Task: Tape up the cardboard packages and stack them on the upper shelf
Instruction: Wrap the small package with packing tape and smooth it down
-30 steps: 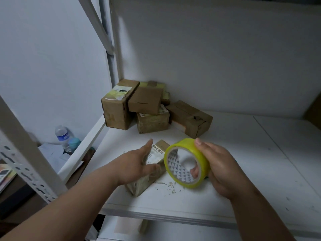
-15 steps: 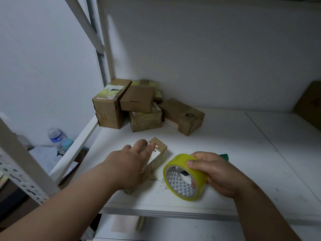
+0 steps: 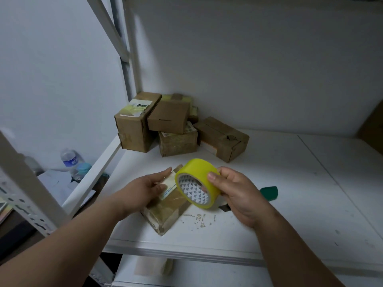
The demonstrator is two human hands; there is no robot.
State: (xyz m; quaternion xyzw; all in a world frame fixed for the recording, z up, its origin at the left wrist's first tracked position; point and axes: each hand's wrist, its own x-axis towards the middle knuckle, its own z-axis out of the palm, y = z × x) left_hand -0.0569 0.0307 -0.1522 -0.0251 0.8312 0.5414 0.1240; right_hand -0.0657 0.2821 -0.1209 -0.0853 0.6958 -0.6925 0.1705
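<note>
Right hand (image 3: 238, 195) grips the yellow tape roll (image 3: 196, 183), thumb on its outer band, fingers hooked through a core printed with small triangles, right above the package (image 3: 167, 206). Left hand (image 3: 143, 189) rests flat and relaxed on that package's white label, print too blurred to read, near the white shelf's (image 3: 290, 214) front edge. Taped boxes (image 3: 172, 125) cluster in the back corner.

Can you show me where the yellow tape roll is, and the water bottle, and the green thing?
Yellow tape roll (image 3: 200, 172): head view, outer yellow band.
Clear plastic water bottle (image 3: 69, 160): head view, blue label.
Dark green flat object (image 3: 269, 192): head view, its exposed end.
</note>
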